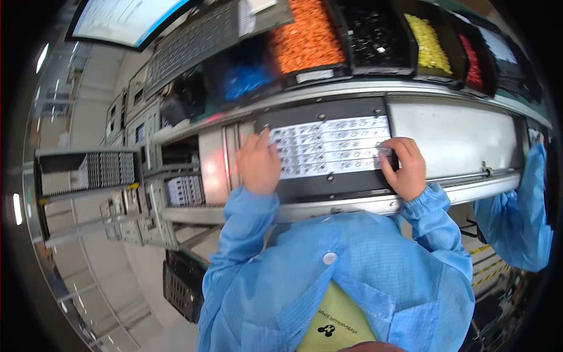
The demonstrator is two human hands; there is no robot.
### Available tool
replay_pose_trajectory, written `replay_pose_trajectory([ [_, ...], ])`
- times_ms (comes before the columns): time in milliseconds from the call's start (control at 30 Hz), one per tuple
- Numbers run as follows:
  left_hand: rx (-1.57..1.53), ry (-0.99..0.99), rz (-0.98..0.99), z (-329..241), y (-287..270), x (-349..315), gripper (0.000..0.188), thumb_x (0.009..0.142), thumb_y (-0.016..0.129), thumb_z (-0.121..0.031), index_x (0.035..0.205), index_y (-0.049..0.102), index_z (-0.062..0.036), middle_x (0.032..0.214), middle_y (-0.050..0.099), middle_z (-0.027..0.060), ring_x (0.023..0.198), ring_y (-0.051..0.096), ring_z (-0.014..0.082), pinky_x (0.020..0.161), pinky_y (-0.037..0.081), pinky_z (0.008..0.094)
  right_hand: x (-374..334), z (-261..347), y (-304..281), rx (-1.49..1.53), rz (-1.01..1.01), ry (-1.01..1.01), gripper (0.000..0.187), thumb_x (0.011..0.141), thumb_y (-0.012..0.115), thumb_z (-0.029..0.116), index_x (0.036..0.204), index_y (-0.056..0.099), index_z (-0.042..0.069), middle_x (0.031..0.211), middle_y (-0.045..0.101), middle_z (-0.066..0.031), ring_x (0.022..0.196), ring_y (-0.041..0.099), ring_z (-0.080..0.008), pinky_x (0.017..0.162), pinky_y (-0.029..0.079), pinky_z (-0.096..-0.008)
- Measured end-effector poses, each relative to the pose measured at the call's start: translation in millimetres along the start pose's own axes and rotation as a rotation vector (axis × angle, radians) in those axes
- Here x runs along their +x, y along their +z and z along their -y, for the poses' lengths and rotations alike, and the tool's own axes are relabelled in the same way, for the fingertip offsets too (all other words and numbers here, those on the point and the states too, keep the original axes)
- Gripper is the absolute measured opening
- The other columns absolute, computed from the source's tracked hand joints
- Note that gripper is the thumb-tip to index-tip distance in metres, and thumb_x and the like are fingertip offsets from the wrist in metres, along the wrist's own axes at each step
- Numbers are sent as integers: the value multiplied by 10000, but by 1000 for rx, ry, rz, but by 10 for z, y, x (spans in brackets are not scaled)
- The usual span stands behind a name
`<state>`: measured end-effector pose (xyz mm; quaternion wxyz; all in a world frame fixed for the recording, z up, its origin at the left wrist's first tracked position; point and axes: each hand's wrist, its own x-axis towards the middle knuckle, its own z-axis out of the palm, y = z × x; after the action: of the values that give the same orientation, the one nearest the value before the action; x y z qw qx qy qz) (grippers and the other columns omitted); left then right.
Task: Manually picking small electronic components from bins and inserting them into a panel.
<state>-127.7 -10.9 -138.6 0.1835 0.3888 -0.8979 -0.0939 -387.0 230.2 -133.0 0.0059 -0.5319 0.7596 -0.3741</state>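
A white circuit board panel (328, 146), divided into several rows with small dark parts, lies in a black carrier frame (358, 186) on the conveyor in front of me. At its left edge rests my left hand (258, 162), fingers stretched forward and slightly apart, with nothing visible in them. My right hand (406, 167) is at the panel's right edge. Its thumb and index finger curl toward each other around a small greyish spot, too blurred to name. Both hands come out of blue sleeves.
Beyond the rail stand bins of blue parts (246, 79), orange parts (308, 38), black parts (375, 32), yellow parts (428, 44) and red parts (471, 61). A keyboard (193, 47) and monitor (129, 20) are far left. A co-worker's blue sleeve (516, 211) is at right. A slotted rack (88, 170) stands left.
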Motion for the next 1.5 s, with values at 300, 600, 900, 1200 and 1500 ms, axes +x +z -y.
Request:
replay_pose_trajectory([
  [300, -435, -26, -136, 203, 34, 30, 366, 937, 682, -6, 1301, 648, -14, 1129, 600, 113, 980, 586, 222, 897, 497, 332, 1009, -996, -660, -98, -294, 195, 158, 980, 731, 134, 1096, 730, 27, 980, 747, -125, 855, 730, -246, 765, 571, -333],
  [600, -634, -93, -188, 233, 104, 53, 323, 930, 677, 29, 1251, 671, -5, 1107, 596, 76, 916, 567, 145, 855, 486, 274, 2272, -2135, -473, -367, -44, 250, 396, 938, 748, 181, 1330, 697, 179, 1059, 753, -174, 953, 737, -323, 878, 574, -390],
  [900, -682, -183, -150, 454, 222, 27, 352, 928, 683, 44, 1274, 669, -20, 1057, 578, 34, 887, 560, 97, 802, 494, 238, 2585, -2601, -410, 743, -138, 668, 337, 1045, 691, 218, 1305, 671, 4, 1011, 724, -47, 832, 678, -105, 741, 571, -220],
  [1200, -873, -156, -114, 454, 255, 24, 516, 855, 654, 111, 1350, 625, -32, 1135, 560, 36, 976, 535, 114, 859, 471, 232, 2477, -2680, -645, 1195, -87, 847, 235, 1077, 638, 203, 1210, 657, 11, 1010, 678, -14, 875, 663, -107, 799, 588, -217],
  [1500, -527, -168, -69, 543, -16, 98, 742, 733, 651, 102, 1437, 588, -126, 1271, 562, 77, 1068, 559, 192, 919, 483, 303, 1717, -1048, -787, 1069, 37, 485, 388, 1110, 558, 199, 1444, 581, 4, 1072, 657, 13, 876, 586, -55, 773, 496, -187],
])
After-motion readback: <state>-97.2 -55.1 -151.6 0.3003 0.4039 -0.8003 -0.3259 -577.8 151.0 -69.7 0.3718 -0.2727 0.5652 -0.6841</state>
